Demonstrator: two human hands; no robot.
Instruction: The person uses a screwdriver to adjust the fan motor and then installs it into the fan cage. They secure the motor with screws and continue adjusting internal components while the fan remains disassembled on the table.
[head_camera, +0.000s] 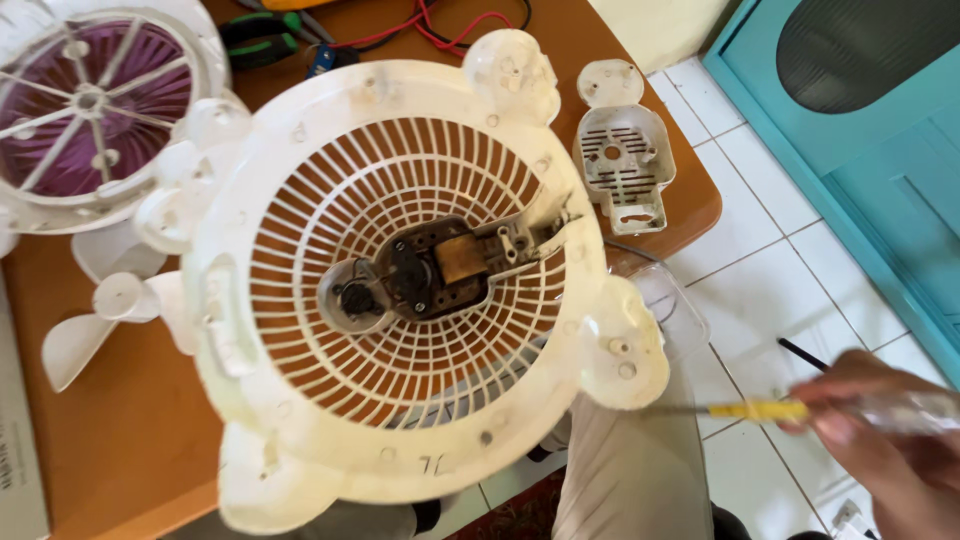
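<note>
A round white fan housing (400, 400) with a slotted grille fills the middle of the view, tilted toward me. A dark motor with a brass-coloured coil (440, 265) sits at its centre. My right hand (890, 440) is at the lower right, blurred, gripping a screwdriver (770, 410) with a clear handle and a yellow shaft. Its thin tip points left and ends near the housing's lower right lobe (625, 365). My left hand does not show; whatever holds the housing is hidden behind it.
On the brown wooden table (120, 420) lie a white motor cover (622, 160), a second grille with a purple inside (90, 100), a white fan blade (100, 310), green-handled pliers (260, 40) and red wires (440, 25). White floor tiles (760, 240) and a teal door (860, 120) are to the right.
</note>
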